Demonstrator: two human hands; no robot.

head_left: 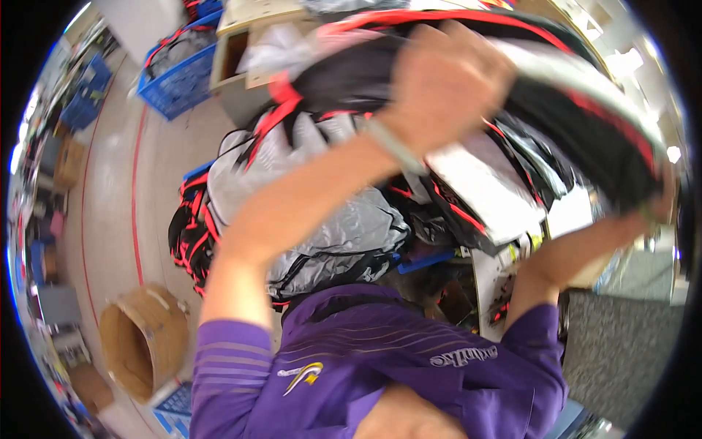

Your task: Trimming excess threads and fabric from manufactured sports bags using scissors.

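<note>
Lifting view, seen from the head camera: both arms are raised, carrying a long black bag (556, 80) with red piping and a pale grey band, held up and far from the body. Left hand (446, 80) is closed on the bag's upper edge, knuckles toward the camera, with a pale band (395, 146) on the wrist. Right hand (662, 197) sits at the bag's right end near the picture's rim; it touches the bag, but its grip cannot be told. The bag is blurred and hides most of what lies behind it.

Below the raised arms, a heap of bags (322, 212), grey, black and red, fills the middle and spills toward the floor on the left. A white flat panel (482, 183) lies tilted among them on the right. A purple shirt (395, 366) fills the near edge.

Open floor (110, 212) lies to the left, marked by curved red lines. A blue crate (179, 84) stands far left on it, beside a pale cabinet (234, 66). A round cardboard drum (142, 340) lies on its side near left, its mouth open. A grey speckled mat (621, 351) lies near right.
</note>
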